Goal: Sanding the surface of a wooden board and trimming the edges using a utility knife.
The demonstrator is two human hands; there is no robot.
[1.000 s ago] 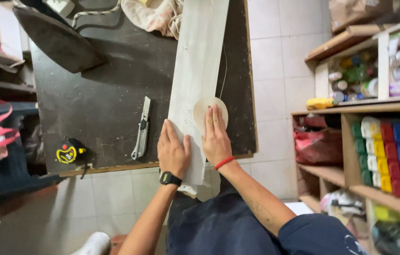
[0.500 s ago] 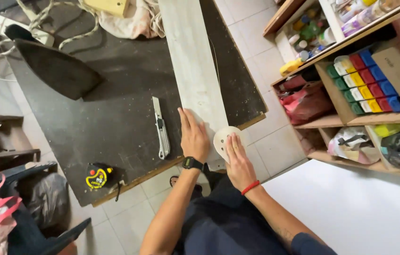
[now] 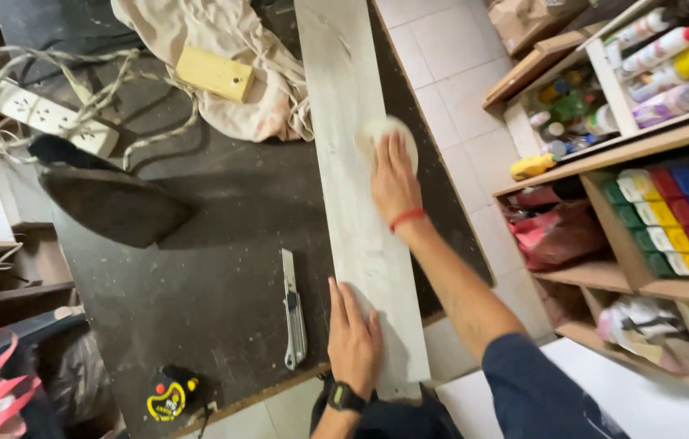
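A long whitish wooden plank [image 3: 353, 171] lies lengthwise on the dark workbench [image 3: 223, 244]. My right hand [image 3: 393, 183] presses flat on a round sanding disc [image 3: 393, 134] on the plank's right edge, arm stretched far out. My left hand [image 3: 353, 341], with a black wristwatch, lies flat with its fingers spread on the plank's near end, holding it down.
A utility knife [image 3: 293, 309] lies left of the plank, a black-and-yellow tape measure [image 3: 167, 398] sits at the near edge. A cloth [image 3: 231, 73], a wooden block [image 3: 214, 73], a power strip [image 3: 44, 118] and a dark flat piece [image 3: 109, 199] lie farther back. Shelves [image 3: 645, 187] with bottles and coloured boxes stand on the right.
My right hand has slid the sanding disc from the plank's near end far up along it. The left hand stays at the near end. The view has shifted.
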